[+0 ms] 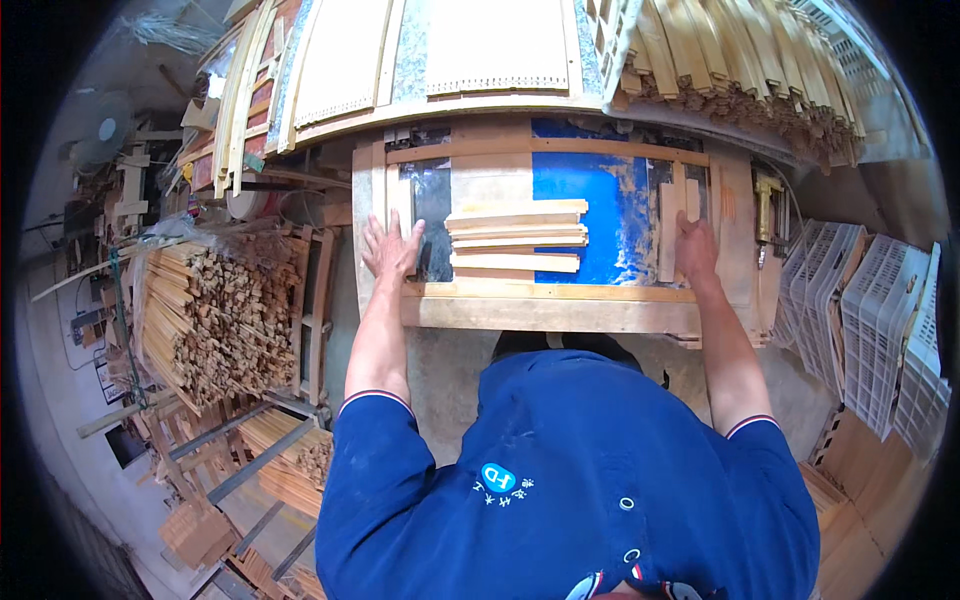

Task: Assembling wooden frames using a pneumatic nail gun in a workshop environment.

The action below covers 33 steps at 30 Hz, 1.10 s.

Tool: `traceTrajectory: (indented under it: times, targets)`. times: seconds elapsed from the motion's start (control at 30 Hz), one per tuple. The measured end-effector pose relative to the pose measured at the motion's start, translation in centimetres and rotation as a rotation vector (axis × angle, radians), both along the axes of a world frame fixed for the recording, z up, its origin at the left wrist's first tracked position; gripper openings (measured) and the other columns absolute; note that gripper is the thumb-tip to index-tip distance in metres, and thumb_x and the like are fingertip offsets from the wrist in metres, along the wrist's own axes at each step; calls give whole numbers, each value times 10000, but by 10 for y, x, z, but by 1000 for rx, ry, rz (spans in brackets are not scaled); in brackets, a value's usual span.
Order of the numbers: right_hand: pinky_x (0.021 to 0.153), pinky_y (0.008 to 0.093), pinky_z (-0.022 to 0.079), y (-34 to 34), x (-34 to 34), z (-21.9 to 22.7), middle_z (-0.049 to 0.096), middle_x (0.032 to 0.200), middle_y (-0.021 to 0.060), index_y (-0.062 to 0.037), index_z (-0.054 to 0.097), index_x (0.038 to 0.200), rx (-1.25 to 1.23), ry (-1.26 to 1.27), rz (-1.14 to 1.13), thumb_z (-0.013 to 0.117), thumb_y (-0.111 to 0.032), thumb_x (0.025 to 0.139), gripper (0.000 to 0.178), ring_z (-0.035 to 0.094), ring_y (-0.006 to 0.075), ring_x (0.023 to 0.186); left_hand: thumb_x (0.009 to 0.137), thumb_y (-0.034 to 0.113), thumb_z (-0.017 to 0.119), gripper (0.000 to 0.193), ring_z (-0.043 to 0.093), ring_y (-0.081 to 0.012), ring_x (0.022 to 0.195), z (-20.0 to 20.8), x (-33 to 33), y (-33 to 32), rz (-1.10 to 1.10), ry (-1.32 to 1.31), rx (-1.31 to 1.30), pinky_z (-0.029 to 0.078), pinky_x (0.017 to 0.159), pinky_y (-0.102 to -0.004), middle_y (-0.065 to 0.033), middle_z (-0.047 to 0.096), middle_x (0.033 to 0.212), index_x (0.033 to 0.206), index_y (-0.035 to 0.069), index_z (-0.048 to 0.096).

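Several thin wooden strips (517, 237) lie side by side in a loose stack on the workbench (550, 315), over its blue panel (610, 185). To their left, my left hand (393, 248) rests with spread fingers on the bench's left wooden border, holding nothing. At the right end of the blue panel, my right hand (697, 245) has its fingers curled against a short wooden block (679, 190), covering its lower part. Another upright wooden piece (667, 235) sits just left of that hand. The undersides of the right fingers are hidden.
A rail (550, 290) runs along the bench's near side. A brass-coloured tool (766, 210) hangs at its right edge. White plastic crates (820, 270) stand to the right. Bundled wood strips (230, 310) are piled at left, and more strips (740, 50) lie far right.
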State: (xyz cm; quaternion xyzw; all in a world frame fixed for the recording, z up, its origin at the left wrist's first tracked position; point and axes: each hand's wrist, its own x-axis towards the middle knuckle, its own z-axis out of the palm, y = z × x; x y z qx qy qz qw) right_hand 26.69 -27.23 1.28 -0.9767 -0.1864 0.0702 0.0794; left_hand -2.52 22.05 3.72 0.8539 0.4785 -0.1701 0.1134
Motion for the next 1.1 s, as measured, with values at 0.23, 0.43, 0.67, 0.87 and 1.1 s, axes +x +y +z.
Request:
traceTrajectory:
  times: [0.23,0.43,0.67,0.87,1.1]
  targets:
    - [799,492,548,-29,11,-36,678,960,207,-123,695,1262,77,41,179,556,-66,870,420,652,384,896,954,613,544,856,334,-374,1483,-28,-12,-16,98,-413,269,257,1222,-469,-255,373,1579,1518,-14,399]
    - [881,511,525,-46,27,30,662,1035,244,5,635,1170,316,-17,-260,624,-125,853,343,630,444,1002,899,275,693,463,567,-386,1124,-15,-10,-176,-262,-736,170,414,997,-497,-216,614,1198,1257,-3,598]
    - [944,509,523,-171,149,-11,682,1078,252,-21,556,1328,25,-94,-313,674,-214,852,527,654,416,1064,819,228,762,385,563,-344,1072,-30,32,-290,-671,-764,-24,405,955,-497,-143,615,1097,1157,76,656]
    - [997,487,517,-150,194,-10,661,1241,282,-33,433,1451,-149,218,-305,673,-300,877,677,645,414,1164,835,280,722,351,533,-330,986,-34,47,-296,-712,-699,58,405,923,-483,-126,568,1000,1115,76,665]
    - [762,383,561,-170,169,74,718,995,186,14,607,1158,313,395,-376,728,-155,807,408,712,280,861,842,290,712,342,536,-317,1002,-30,44,-298,-711,-648,53,401,920,-473,-113,572,1012,1120,94,667]
